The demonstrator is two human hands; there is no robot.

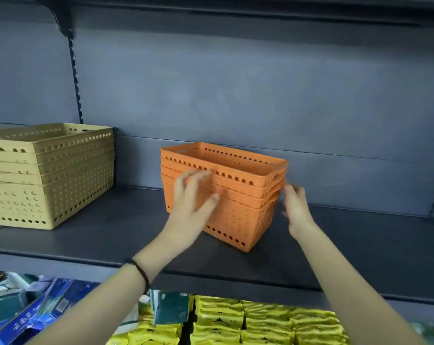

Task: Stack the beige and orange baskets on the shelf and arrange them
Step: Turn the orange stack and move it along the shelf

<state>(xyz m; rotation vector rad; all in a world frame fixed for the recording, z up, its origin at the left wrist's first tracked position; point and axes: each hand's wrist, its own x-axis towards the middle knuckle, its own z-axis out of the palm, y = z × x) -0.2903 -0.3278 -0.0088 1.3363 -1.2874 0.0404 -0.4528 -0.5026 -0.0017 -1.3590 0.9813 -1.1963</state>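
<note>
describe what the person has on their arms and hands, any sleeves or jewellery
Both forearms are bare, with no sleeves in view and no gloves. The left hand has a thin dark band around its wrist, like a cord bracelet or hair tie. The right hand and its wrist carry nothing visible. No rings can be made out.

Nested orange baskets [236,192] and beige baskets [49,175] of smooth, perforated plastic with a dull sheen sit on a matt dark-grey metal shelf [360,245]. Below, yellow packets [268,322] show glossy, crinkled wrapping beside shiny blue cardboard boxes [36,312].
</note>
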